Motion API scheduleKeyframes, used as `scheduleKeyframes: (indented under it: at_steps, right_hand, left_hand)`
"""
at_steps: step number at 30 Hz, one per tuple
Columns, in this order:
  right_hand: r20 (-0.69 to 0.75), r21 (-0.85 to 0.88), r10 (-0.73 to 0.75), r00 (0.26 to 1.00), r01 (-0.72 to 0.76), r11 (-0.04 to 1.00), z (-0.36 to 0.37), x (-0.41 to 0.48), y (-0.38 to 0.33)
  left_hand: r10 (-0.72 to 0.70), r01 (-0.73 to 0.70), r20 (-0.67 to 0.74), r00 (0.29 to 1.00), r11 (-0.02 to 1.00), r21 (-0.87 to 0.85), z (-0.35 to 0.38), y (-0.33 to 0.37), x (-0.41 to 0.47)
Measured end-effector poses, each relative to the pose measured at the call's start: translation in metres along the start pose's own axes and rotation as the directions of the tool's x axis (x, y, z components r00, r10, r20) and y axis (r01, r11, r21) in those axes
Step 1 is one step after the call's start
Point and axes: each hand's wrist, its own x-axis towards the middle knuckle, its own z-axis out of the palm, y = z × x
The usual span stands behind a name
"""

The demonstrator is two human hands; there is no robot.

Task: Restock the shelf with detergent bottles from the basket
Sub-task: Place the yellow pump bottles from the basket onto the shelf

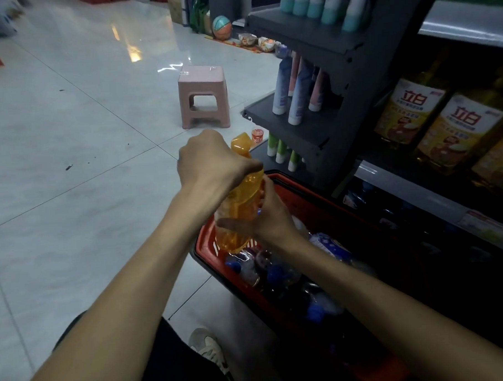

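Nearest the camera, a dark-clothed knee and a pale sneaker (209, 349) rest on the tiled floor (70, 169). Just beyond, a red shopping basket (206, 245) sits on the floor against the foot of the shelf (411, 183), holding a jumble of clear bottles with blue caps (272, 271).

Both bare forearms reach forward over the basket's near corner. The right hand (270, 215) is wrapped around the lower body of an orange detergent bottle (242, 199), thumb across its front. The left hand (208, 160) is closed over the bottle's shoulder and neck from above. The bottle stands nearly upright, its base just above the basket rim, its orange cap (241, 144) showing past the left knuckles.

To the right, the shelf carries yellow-labelled detergent bottles (458, 132) in a row. Further on, a dark end rack (334, 71) holds slim tubes. A pink plastic stool (203, 97) stands on the floor beyond, and a ball (221, 26) lies farther back.
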Motion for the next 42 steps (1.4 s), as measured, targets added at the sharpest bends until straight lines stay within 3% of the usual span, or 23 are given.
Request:
scheduleKeyframes:
  at_steps: [4, 9, 14, 16, 18, 20, 24, 27, 30, 32, 34, 38, 42]
  right_hand:
    - [-0.205, 0.048, -0.009, 0.979, 0.019, 0.999, 0.011, -0.003, -0.006]
    - [-0.549, 0.120, -0.041, 0.835, 0.127, 0.985, 0.017, -0.005, -0.027]
    - [-0.478, 0.176, -0.115, 0.871, 0.223, 0.959, -0.024, 0.003, -0.019]
    - [-0.429, 0.298, -0.046, 0.902, 0.190, 0.936, -0.047, 0.003, -0.013]
    - [-0.373, 0.437, 0.026, 0.927, 0.151, 0.887, -0.072, -0.007, -0.011]
    - [-0.315, 0.477, 0.071, 0.946, 0.093, 0.874, -0.101, -0.019, -0.009]
    - [-0.174, 0.423, 0.029, 0.984, 0.048, 0.905, -0.159, -0.039, -0.003]
    - [-0.088, 0.354, 0.024, 0.996, 0.009, 0.935, -0.197, -0.049, 0.005]
    - [-0.080, 0.321, 0.055, 0.995, -0.026, 0.947, -0.228, -0.056, 0.021]
    - [-0.087, 0.328, 0.102, 0.991, -0.069, 0.942, -0.243, -0.059, 0.034]
    - [-0.086, 0.332, 0.124, 0.989, -0.089, 0.939, -0.251, -0.061, 0.045]
    - [-0.120, 0.242, 0.081, 0.990, -0.050, 0.969, -0.264, -0.062, 0.059]
    - [-0.173, 0.146, 0.022, 0.985, 0.004, 0.989, -0.274, -0.066, 0.069]
  left_hand:
    - [-0.024, 0.014, -0.084, 0.996, 0.993, -0.115, 0.002, 0.016, -0.006]
    - [-0.007, -0.054, -0.197, 0.980, 0.952, -0.302, 0.000, 0.034, -0.015]
    - [0.098, -0.194, -0.223, 0.970, 0.863, -0.467, -0.001, 0.048, -0.024]
    - [0.153, -0.215, -0.158, 0.975, 0.814, -0.539, 0.004, 0.054, -0.025]
    - [0.169, -0.172, -0.064, 0.984, 0.765, -0.620, 0.009, 0.057, -0.026]
    - [0.148, -0.031, 0.115, 0.982, 0.735, -0.678, 0.016, 0.060, -0.024]
    - [0.221, 0.215, 0.505, 0.834, 0.712, -0.668, 0.037, 0.074, -0.024]
    - [0.360, 0.258, 0.625, 0.693, 0.685, -0.681, 0.058, 0.091, -0.026]
    - [0.558, 0.210, 0.670, 0.490, 0.670, -0.712, 0.078, 0.104, -0.026]
    - [0.589, 0.189, 0.683, 0.432, 0.682, -0.707, 0.088, 0.114, -0.029]
    - [0.583, 0.202, 0.680, 0.444, 0.675, -0.710, 0.100, 0.123, -0.034]
    - [0.534, 0.276, 0.657, 0.532, 0.625, -0.730, 0.113, 0.139, -0.043]
    - [0.534, 0.090, 0.510, 0.674, 0.626, -0.774, 0.113, 0.151, -0.047]
